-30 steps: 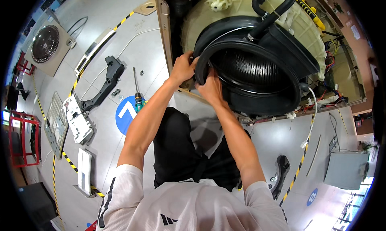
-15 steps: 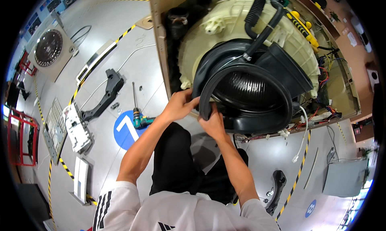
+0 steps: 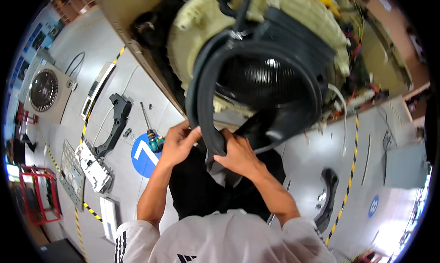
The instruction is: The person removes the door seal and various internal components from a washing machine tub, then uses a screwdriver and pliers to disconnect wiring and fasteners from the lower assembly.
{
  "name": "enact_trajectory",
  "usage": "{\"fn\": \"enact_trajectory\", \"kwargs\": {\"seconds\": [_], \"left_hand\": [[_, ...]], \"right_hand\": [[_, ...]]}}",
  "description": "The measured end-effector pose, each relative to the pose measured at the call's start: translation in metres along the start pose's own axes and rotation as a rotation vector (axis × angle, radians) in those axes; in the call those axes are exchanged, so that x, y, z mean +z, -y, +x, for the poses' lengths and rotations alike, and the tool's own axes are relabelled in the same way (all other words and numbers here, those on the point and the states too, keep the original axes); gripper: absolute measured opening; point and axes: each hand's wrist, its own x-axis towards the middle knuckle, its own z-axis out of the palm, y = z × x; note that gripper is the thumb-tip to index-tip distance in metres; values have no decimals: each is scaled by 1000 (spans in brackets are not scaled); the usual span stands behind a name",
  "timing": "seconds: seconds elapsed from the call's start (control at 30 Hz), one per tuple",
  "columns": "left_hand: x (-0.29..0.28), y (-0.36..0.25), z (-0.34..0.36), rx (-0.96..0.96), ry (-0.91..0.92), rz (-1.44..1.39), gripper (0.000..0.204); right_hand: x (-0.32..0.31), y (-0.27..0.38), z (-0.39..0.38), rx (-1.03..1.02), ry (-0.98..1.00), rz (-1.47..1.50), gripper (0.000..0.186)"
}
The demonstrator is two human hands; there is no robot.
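Observation:
The black rubber door seal (image 3: 208, 98) hangs off the front of the cream washing machine tub (image 3: 188, 22), its lower left lip stretched toward me. My left hand (image 3: 179, 144) pinches the outer left edge of that lip, thumb against the rubber. Just to its right, my right hand (image 3: 239, 155) grips the lip from the inner side, fingers partly hidden behind it. Through the seal's opening the ribbed dark drum (image 3: 261, 77) shows. A wire clamp (image 3: 237, 35) holds a black hose (image 3: 243, 13) at the seal's top.
The beige cabinet (image 3: 137, 57) surrounds the tub, with loose wires (image 3: 353, 45) at right. On the floor at left lie a green power drill (image 3: 155, 140), a black bracket (image 3: 117, 125) and a white plastic part (image 3: 94, 169). Another black bracket (image 3: 328, 199) lies at right.
Both hands have drawn the seal's lower left lip downward, toward me, and a gap beside the tub has widened. The view has also shifted and turned, with the machine higher in it.

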Motion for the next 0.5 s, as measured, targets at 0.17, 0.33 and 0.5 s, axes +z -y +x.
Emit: {"fn": "enact_trajectory", "kwargs": {"seconds": [0.17,0.33,0.5], "left_hand": [[13,13,-28,-38,-93,-85,33],[40,10,-42,117,62,-366,75],[39,24,-34,145,-114,-94,88]], "right_hand": [[-17,5,-11,-35,124,-8,43],[-21,-1,-28,-54,70,-22,40],[7,-7,-9,-58,-23,-76,41]]}}
